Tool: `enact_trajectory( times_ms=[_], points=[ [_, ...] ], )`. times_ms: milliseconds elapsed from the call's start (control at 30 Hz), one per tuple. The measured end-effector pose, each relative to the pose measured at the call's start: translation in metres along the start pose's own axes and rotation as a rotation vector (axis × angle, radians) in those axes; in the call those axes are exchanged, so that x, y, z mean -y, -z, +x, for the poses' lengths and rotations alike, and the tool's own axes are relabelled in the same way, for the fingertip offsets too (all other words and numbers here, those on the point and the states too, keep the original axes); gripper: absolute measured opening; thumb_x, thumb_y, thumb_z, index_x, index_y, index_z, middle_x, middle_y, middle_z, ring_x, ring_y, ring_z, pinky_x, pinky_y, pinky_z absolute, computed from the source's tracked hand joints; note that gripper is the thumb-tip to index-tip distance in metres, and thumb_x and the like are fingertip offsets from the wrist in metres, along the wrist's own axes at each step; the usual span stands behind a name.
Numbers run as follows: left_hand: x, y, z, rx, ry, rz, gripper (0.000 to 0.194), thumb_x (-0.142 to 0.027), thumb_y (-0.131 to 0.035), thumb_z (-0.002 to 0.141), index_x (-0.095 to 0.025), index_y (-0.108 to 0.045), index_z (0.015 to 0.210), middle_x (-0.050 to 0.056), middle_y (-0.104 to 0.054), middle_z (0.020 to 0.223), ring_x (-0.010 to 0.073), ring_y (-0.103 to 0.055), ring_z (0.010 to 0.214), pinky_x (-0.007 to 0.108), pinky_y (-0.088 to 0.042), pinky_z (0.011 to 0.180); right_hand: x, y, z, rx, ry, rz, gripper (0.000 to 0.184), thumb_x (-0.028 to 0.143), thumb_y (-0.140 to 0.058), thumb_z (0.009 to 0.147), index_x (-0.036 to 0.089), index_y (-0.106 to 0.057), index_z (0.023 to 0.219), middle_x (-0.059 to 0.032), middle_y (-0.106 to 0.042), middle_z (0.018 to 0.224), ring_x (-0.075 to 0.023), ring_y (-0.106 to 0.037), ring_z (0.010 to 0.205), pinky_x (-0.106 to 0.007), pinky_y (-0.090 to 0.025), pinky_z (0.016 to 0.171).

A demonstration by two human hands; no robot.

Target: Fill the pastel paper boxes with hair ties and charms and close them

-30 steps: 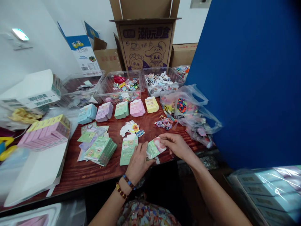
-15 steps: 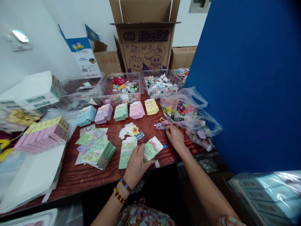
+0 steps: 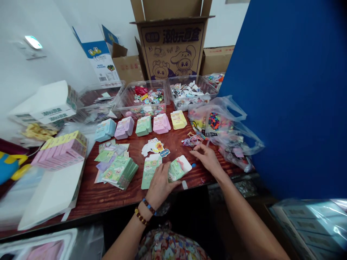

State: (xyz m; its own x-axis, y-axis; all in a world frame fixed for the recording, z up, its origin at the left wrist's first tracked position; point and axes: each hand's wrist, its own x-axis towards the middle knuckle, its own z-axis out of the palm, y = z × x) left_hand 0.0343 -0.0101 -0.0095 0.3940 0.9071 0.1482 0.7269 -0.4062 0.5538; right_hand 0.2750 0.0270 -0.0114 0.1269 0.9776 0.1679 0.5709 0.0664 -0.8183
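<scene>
My left hand (image 3: 162,182) is closed around a small green printed box (image 3: 177,169), tilted on the table. The box's right end is open, and something pink shows at its mouth. Under the fingers, to the left, lies a flat green printed card or packet (image 3: 149,173). My right hand (image 3: 206,156) is just in front of a loose pile of coloured elastic bands (image 3: 193,139). Its thumb and index finger are pinched together; whatever is between them is too small to make out. Cut-out stickers (image 3: 154,147) lie beyond my left hand.
Stacks of green packets (image 3: 121,171) lie to the left. Folded boxes in several colours, such as a yellow stack (image 3: 178,120), form a row behind. Clear trays (image 3: 148,97) of small trinkets stand further back. A plastic bag (image 3: 222,119) and a blue panel (image 3: 295,101) bound the right.
My right hand has drawn back slightly from the elastic bands, toward me. The left hand keeps its hold on the green box. The whole view has shifted a little.
</scene>
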Motion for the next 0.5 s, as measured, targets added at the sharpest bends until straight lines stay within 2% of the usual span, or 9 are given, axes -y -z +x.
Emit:
enact_trajectory(
  times_ms=[100, 167, 233, 333, 500],
  points=[
    [-0.001, 0.003, 0.001, 0.049, -0.035, -0.04, 0.07, -0.032, -0.079, 0.074, -0.021, -0.042, 0.133, 0.01, -0.054, 0.126, 0.0291, -0.051, 0.121, 0.049, -0.043, 0.105, 0.024, 0.011, -0.018, 0.137, 0.23, 0.126, 0.018, 0.037, -0.065, 0.086, 0.02, -0.061, 0.084, -0.0035, -0.065, 0.095, -0.0179, -0.061, 0.087, -0.029, -0.047, 0.081],
    [-0.003, 0.004, 0.002, 0.084, -0.06, -0.072, 0.072, -0.031, -0.079, 0.075, -0.022, -0.04, 0.135, 0.009, -0.054, 0.127, 0.0282, -0.051, 0.12, 0.048, -0.043, 0.106, 0.036, 0.014, -0.026, 0.234, 0.352, 0.049, 0.01, 0.03, -0.066, 0.085, 0.02, -0.064, 0.088, -0.0062, -0.063, 0.111, -0.0199, -0.059, 0.104, -0.032, -0.044, 0.093],
    [-0.006, 0.003, 0.002, 0.108, -0.073, -0.098, 0.074, -0.03, -0.079, 0.075, -0.024, -0.039, 0.137, 0.009, -0.053, 0.128, 0.0285, -0.05, 0.121, 0.049, -0.042, 0.106, 0.04, 0.014, -0.029, 0.296, 0.416, -0.026, 0.007, 0.023, -0.065, 0.085, 0.021, -0.066, 0.092, -0.0076, -0.06, 0.121, -0.022, -0.053, 0.117, -0.037, -0.04, 0.102],
    [-0.009, 0.002, 0.001, 0.116, -0.068, -0.122, 0.077, -0.032, -0.079, 0.074, -0.025, -0.038, 0.139, 0.009, -0.051, 0.129, 0.0296, -0.049, 0.124, 0.05, -0.04, 0.108, 0.036, 0.007, -0.028, 0.32, 0.423, -0.046, 0.013, 0.015, -0.062, 0.084, 0.022, -0.067, 0.094, -0.008, -0.059, 0.127, -0.023, -0.047, 0.126, -0.041, -0.036, 0.107],
    [-0.011, -0.001, 0.0, 0.126, -0.062, -0.155, 0.072, -0.03, -0.076, 0.076, -0.022, -0.04, 0.138, 0.01, -0.053, 0.128, 0.0276, -0.051, 0.121, 0.047, -0.041, 0.107, 0.032, -0.001, -0.029, 0.377, 0.363, 0.017, 0.013, 0.014, -0.062, 0.082, 0.021, -0.07, 0.09, -0.0069, -0.063, 0.123, -0.0217, -0.053, 0.121, -0.039, -0.038, 0.105]
  ],
)
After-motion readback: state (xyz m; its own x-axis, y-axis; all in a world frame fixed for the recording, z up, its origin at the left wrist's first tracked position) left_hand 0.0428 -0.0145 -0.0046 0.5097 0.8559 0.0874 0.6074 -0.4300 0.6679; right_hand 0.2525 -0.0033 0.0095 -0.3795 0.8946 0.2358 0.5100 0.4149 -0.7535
